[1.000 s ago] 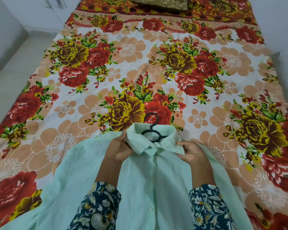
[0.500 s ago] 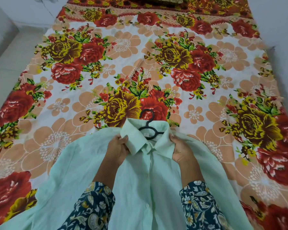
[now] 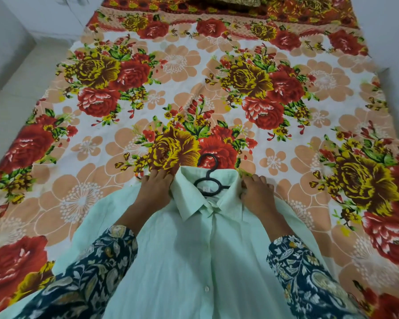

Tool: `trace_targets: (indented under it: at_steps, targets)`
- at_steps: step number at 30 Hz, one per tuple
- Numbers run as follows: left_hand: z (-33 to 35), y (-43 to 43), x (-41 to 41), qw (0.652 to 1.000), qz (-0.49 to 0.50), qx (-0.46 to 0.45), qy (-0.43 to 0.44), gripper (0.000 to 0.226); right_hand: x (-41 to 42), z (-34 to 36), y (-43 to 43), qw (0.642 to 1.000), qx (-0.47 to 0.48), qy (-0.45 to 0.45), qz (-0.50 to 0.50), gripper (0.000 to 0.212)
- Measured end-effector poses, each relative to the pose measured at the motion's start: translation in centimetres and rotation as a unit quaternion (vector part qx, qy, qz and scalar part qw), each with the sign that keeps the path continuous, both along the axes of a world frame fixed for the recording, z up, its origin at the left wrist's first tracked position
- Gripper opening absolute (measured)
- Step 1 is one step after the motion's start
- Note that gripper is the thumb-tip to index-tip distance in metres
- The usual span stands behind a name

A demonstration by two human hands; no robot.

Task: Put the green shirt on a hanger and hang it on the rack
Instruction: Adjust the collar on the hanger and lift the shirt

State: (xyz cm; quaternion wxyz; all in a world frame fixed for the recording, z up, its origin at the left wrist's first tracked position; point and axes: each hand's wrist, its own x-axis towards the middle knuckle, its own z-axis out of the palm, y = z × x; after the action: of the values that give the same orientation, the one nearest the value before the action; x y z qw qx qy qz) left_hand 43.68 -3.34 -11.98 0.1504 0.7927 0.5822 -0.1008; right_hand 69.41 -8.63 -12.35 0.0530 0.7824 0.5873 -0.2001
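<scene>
Shirt (image 3: 194, 249): flat on the bed (image 3: 274, 162), front up.
Hanger (image 3: 207, 179): inside the shirt, hook poking out of the collar.
Left hand (image 3: 154, 189): fingers flat, pressing one shoulder.
Right hand (image 3: 256, 194): on the other shoulder; cannot tell if it pinches.
Risk: lifted by the cloth alone, the shirt may slide off the hanger.

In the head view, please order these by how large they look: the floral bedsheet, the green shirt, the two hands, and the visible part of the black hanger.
1. floral bedsheet, across most of the frame
2. green shirt
3. left hand and right hand: alike, not ranked
4. hanger, only thin hook and ring visible
</scene>
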Motion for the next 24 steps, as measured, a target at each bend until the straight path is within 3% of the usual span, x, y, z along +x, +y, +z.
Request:
trace_targets:
  at_steps: [3,6,14,19,21,24]
  targets:
    - [-0.5,0.7,-0.3,0.999,-0.034,0.037,-0.005,0.035,0.4,-0.1,1.0,0.998,0.040,-0.020,0.050,0.049]
    - [-0.8,1.1,-0.1,0.997,-0.030,0.065,-0.019,0.033,1.1,0.4,2.1,0.992,0.126,0.004,0.022,0.044]
    - [3.9,2.5,-0.4,0.995,0.032,0.066,-0.068,0.028,2.1,3.9,1.7,0.980,0.154,0.118,-0.042,0.031]
    - [12.1,0.4,-2.8,0.964,0.098,-0.008,-0.248,0.022,1.3,10.8,-0.8,0.958,0.197,0.190,-0.088,0.018]
    - [15.4,-1.7,-3.6,0.956,0.094,0.031,-0.275,0.017,0.8,14.2,-2.7,0.943,0.210,0.235,-0.109,0.016]
    - [20.0,-5.7,-5.0,0.947,0.036,0.159,-0.277,0.012,0.3,19.1,-5.7,0.927,0.242,0.265,-0.112,0.015]
